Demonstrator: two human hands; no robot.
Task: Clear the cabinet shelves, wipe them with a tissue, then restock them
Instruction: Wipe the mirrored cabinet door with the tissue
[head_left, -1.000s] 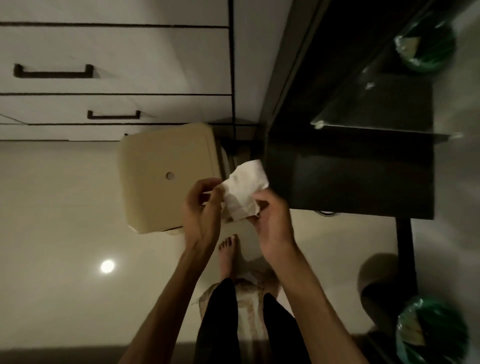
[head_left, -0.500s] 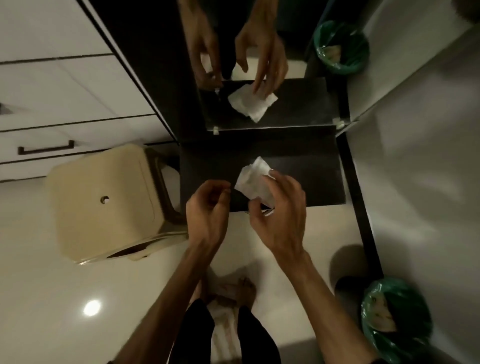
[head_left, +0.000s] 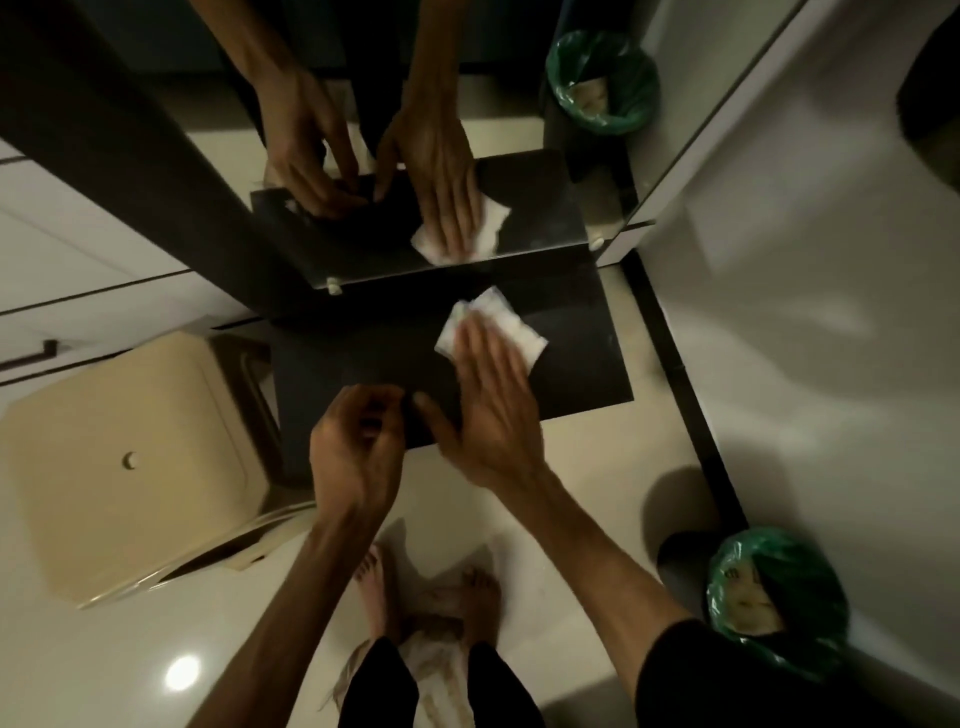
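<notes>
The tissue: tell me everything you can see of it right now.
The tissue is white, thin and crumpled, looks like soft paper, and lies spread flat on the dark glossy shelf. The right hand presses on it with straight fingers, covering its near part; its corners stick out beyond them. Its reflection shows in the mirror behind.

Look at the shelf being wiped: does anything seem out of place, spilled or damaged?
Nothing stands out. The right hand presses the tissue flat on the dark shelf, which shows no spill or damage. The second pair of hands above is a mirror reflection.
</notes>
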